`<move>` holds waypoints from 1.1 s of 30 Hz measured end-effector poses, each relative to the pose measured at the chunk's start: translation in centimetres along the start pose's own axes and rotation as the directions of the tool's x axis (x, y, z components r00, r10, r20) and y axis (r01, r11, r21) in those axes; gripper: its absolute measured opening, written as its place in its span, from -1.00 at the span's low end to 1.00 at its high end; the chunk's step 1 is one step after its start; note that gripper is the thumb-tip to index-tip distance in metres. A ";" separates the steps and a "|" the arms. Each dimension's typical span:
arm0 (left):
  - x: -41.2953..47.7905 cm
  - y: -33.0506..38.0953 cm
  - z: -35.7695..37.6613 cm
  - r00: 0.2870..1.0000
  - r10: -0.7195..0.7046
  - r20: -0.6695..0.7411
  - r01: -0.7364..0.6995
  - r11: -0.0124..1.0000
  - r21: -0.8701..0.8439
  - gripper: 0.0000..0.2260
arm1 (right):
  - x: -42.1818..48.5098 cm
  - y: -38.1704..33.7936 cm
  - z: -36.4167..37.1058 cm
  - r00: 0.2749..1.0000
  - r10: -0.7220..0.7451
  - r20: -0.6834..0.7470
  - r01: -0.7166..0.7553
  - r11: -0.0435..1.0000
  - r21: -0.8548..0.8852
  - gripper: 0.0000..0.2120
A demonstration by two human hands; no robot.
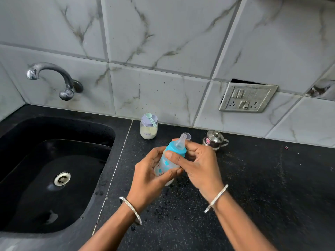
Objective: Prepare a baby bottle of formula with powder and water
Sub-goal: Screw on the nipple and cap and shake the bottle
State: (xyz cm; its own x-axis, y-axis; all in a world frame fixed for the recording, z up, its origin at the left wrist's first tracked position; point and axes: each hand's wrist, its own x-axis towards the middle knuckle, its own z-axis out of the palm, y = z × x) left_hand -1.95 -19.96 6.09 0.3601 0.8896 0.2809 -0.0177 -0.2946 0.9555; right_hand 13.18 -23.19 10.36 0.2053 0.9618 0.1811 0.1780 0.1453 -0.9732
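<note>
While the left hand (150, 176) curls round the tilted baby bottle (167, 164) above the black counter (272, 178), the right hand (197, 163) grips its blue collar (176, 148); the bottle's contents are unclear. Behind stand a jar (148, 131) of pale powder with a green scoop (152, 119) on its lid, a clear cap (188, 136), and a lidded steel pot (214, 140).

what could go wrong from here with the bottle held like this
1. The bottle is tilted over the counter, with the left hand round its body and the right hand pinching the blue collar. If the collar comes loose at that tilt, contents may spill.
2. That hand sits close to the teat and might touch and soil it.
3. The scoop just lies on the jar lid; a knock could drop it.
</note>
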 end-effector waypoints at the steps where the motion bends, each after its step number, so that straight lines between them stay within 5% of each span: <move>1: -0.3 -0.2 0.4 0.998 0.022 -0.051 -0.019 0.997 0.070 -0.52 | -0.4 0.3 0.7 0.998 -0.004 -0.067 0.002 1.000 -0.026 -0.63; 4: -0.8 -0.7 1.3 0.991 0.041 -0.129 -0.019 0.986 0.167 -0.53 | -0.8 0.9 1.8 0.984 0.026 -0.175 -0.037 0.997 -0.061 -0.74; 8: 0.0 -0.4 0.6 1.000 -0.012 0.014 0.011 0.998 0.068 -0.52 | -0.2 0.5 0.2 0.978 -0.057 -0.202 0.012 0.976 -0.217 -0.62; 12: 0.3 0.2 0.0 0.973 -0.097 0.209 0.134 0.976 -0.174 -0.54 | 1.0 -0.4 -1.9 0.972 -0.234 0.017 0.220 0.886 -0.407 -0.57; 16: 0.5 0.7 -0.6 0.932 -0.119 0.341 0.214 0.943 -0.256 -0.47 | 2.1 -1.0 -2.4 0.941 -0.145 0.306 0.240 0.924 -0.298 -0.59; 19: 0.5 1.1 -1.2 0.858 -0.131 0.497 0.301 0.912 -0.278 -0.47 | 1.9 -0.9 -1.6 0.930 -0.165 0.329 0.245 0.944 -0.220 -0.60; 21: 0.4 1.4 -1.3 0.832 -0.139 0.537 0.292 0.933 -0.211 -0.66 | 1.4 -0.6 -0.6 0.939 -0.206 0.274 0.271 0.936 -0.226 -0.56; 24: 0.3 1.4 -1.2 0.889 -0.168 0.425 0.211 0.976 -0.055 -0.81 | 0.9 -0.3 1.0 0.958 -0.248 0.144 0.280 0.921 -0.273 -0.51; 33: -0.3 -0.5 -0.1 0.998 -0.024 0.052 0.007 0.955 0.298 -0.71 | 0.3 1.4 2.7 0.968 -0.181 -0.172 0.088 0.892 -0.444 -0.58</move>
State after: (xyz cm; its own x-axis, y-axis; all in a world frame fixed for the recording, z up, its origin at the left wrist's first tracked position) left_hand -2.12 -20.06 5.49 0.4088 0.8768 0.2531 0.2635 -0.3789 0.8871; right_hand 10.85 -22.04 8.71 0.3320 0.8651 0.3761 0.6040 0.1113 -0.7892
